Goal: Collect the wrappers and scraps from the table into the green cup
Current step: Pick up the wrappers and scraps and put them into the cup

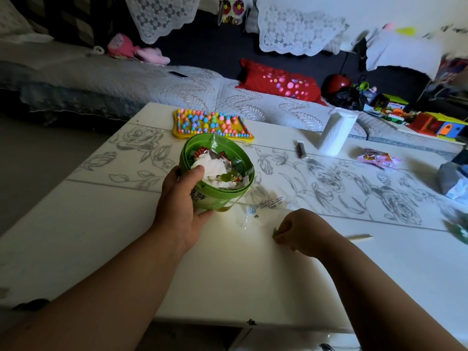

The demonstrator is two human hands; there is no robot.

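Observation:
The green cup (pixel 222 196) stands near the middle of the white table, tilted a little toward me and filled with crumpled white paper and foil wrappers. My left hand (pixel 181 201) grips its near side, thumb over the rim. My right hand (pixel 302 230) rests on the table to the right, fingers pinched on a small green scrap (pixel 275 231). A clear plastic wrapper (pixel 260 206) with print lies between cup and right hand. A thin pale stick (pixel 359 237) lies just right of my right hand.
A yellow mat with coloured bumps (pixel 212 125) lies behind the cup. Farther right are a dark wrapped stick (pixel 301 149), a white paper roll (pixel 336 133), a pink snack packet (pixel 378 158) and a grey bag (pixel 450 178). A sofa runs along the table's far edge (pixel 278 122).

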